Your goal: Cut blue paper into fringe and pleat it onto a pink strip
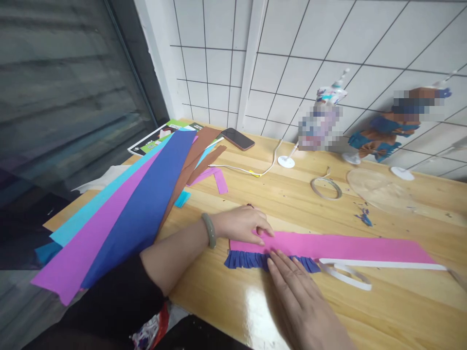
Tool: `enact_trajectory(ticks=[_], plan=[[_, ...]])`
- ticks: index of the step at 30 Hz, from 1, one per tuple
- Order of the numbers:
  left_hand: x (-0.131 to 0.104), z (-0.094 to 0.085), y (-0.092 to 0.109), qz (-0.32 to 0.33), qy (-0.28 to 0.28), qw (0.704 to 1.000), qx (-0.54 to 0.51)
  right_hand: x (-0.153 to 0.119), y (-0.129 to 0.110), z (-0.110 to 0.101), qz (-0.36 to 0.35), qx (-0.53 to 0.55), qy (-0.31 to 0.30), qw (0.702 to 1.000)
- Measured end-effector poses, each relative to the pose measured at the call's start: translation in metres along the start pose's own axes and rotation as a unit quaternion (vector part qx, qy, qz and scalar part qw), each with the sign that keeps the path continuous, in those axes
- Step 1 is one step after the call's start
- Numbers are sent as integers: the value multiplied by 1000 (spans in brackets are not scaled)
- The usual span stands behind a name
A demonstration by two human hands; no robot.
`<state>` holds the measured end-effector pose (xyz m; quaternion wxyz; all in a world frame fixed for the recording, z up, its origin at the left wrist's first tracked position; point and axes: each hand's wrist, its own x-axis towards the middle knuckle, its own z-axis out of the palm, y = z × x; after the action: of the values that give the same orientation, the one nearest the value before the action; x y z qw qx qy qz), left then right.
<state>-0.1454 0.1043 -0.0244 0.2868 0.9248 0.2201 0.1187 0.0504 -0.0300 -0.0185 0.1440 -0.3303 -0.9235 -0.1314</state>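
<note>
A long pink strip point(350, 247) lies flat on the wooden table. Pleated blue ruffle point(248, 260) runs along the lower edge of its left part. My left hand point(246, 224), a green bangle at its wrist, rests on the strip's left end with fingers bent and apart. Stretched out flat, the fingers of my right hand point(299, 287) press on the ruffle and the pink edge. White tape point(383, 264) borders the strip to the right of the ruffle, and a loose white loop point(348, 278) lies just below it.
Blue, purple, turquoise and brown sheets point(146, 194) fan out at the left. Behind are a phone point(238, 139), a white cable point(273, 160) and a tape roll point(326, 188). Two dressed figures on stands are by the tiled wall, near a round translucent sheet point(375, 187).
</note>
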Motion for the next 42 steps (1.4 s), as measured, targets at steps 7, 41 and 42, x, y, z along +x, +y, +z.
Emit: enact_trajectory(ticks=[7,41,42], plan=[[-1,2,-2,6,7,1000,-2,-26,6,2,-41,77,54,995],[-2,-4,5,-24,-10,1000,-8,-49,23,0,60,12,32,998],[-2,-4,5,-24,-12,1000,-6,-49,23,2,73,-5,32,997]])
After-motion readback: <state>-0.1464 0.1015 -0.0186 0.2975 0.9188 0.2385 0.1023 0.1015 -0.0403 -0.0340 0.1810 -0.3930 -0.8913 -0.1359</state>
